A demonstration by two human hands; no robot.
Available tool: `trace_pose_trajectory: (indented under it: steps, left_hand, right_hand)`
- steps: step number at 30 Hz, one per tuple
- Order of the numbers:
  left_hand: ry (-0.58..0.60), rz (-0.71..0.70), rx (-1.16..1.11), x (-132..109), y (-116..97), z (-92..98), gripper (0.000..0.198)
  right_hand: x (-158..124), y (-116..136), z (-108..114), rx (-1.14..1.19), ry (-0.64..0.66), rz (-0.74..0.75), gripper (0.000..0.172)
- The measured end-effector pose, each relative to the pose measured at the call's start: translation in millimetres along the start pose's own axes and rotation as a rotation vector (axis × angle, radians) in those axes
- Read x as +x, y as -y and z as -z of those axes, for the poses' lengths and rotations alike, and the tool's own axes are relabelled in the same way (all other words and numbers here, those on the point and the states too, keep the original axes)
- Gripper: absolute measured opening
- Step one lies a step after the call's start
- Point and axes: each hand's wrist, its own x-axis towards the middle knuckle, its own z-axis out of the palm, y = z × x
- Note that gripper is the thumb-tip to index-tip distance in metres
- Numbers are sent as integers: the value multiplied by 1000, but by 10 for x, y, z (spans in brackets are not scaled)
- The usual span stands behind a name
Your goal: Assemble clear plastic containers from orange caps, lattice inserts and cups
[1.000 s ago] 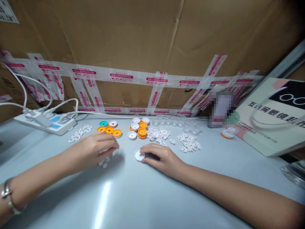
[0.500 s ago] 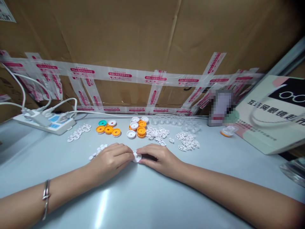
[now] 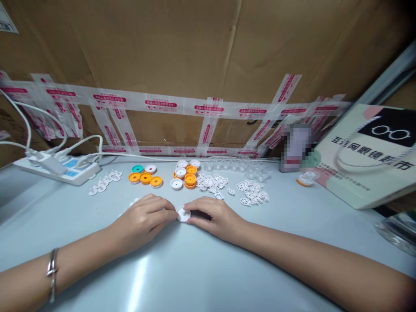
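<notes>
A small white round cap (image 3: 183,214) lies on the grey table (image 3: 201,268) between my two hands. My left hand (image 3: 143,219) has its fingers drawn together, with the fingertips touching the cap's left edge. My right hand (image 3: 212,215) is curled with thumb and fingers pinching the cap's right side. Behind them lie orange discs (image 3: 145,178), a teal disc (image 3: 138,168), a stack of orange and white caps (image 3: 185,174), and piles of small white perforated pieces (image 3: 212,183) (image 3: 252,193). More small white pieces (image 3: 104,183) lie to the left.
A white power strip (image 3: 58,167) with plugs and cables sits at the back left. A taped cardboard wall (image 3: 195,65) closes the back. A printed bag (image 3: 367,160) leans at the right, with a clear object (image 3: 398,232) at the right edge.
My left hand moved right from the small white pieces to the cap and now touches it. My right hand stayed on the cap.
</notes>
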Motion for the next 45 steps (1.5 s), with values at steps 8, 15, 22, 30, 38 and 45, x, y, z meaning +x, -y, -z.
trace_pose_trajectory:
  steps: [8, 15, 22, 30, 38, 45]
  left_hand:
    - [26, -35, 15, 10, -7, 22, 21]
    - [22, -56, 29, -8, 2, 5, 21]
    - [9, -10, -6, 6, -19, -23, 19]
    - [-1, 0, 8, 8, -29, -13, 20]
    - [-67, 82, 81, 33, 97, 224, 16]
    - [235, 329, 63, -3, 432, 522, 22]
  right_hand:
    - [-11, 1, -7, -8, 3, 0, 19]
    - [-12, -12, -13, -1, -1, 7, 19]
    - [-2, 5, -6, -8, 17, -8, 19]
    - [-10, 6, -5, -12, 5, 0, 18]
    - [-5, 36, 10, -13, 17, 39, 10]
    - [-36, 2, -7, -88, -20, 138, 16]
